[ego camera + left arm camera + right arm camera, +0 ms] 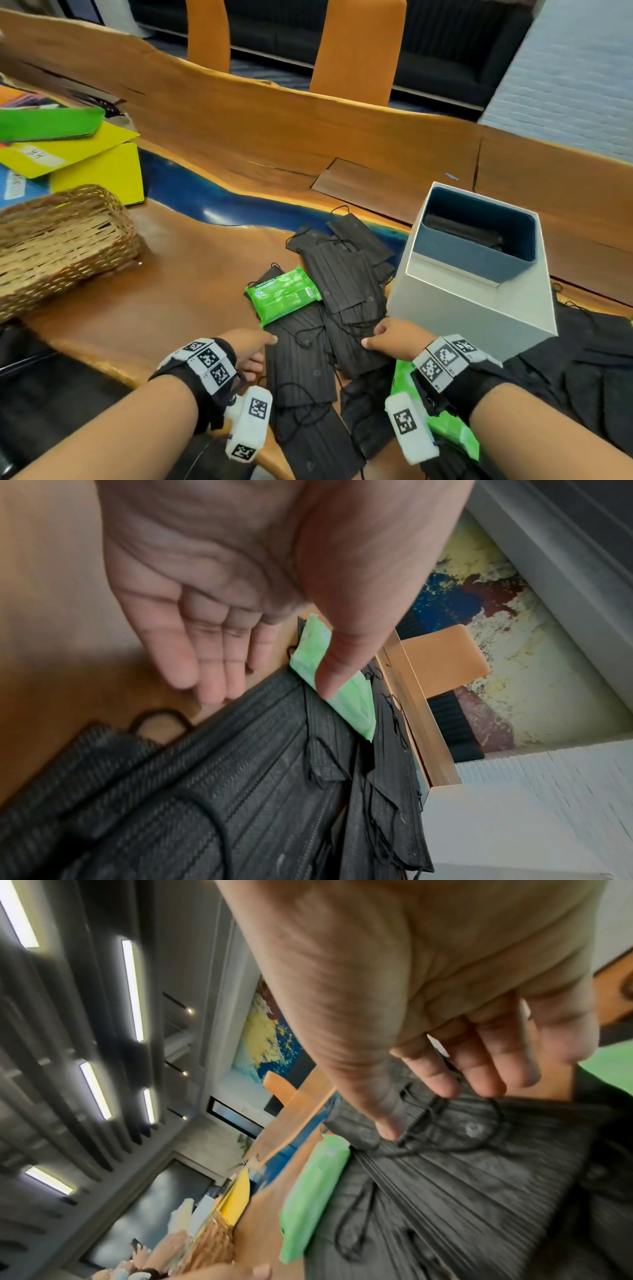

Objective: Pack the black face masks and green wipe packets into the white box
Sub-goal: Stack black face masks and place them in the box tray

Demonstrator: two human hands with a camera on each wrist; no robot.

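Observation:
A loose pile of black face masks (342, 284) lies on the wooden table just left of the white box (472, 308). The box is blue inside and has dark masks (462, 231) at its bottom. One green wipe packet (282, 294) rests on the pile's left side, and a second green packet (445, 428) is partly hidden under my right wrist. My left hand (265, 346) is at the near-left edge of the pile, fingers (212, 685) straight and holding nothing. My right hand (371, 337) hovers over the masks (479, 1191), its fingers (441, 1080) loosely bent by an ear loop, with nothing gripped.
A wicker basket (61, 240) lies on its side at the left, with a yellow box (102, 171) and a green folder (51, 123) behind it. More dark fabric (582, 359) spreads right of the box. Two orange chairs (356, 51) stand beyond the table.

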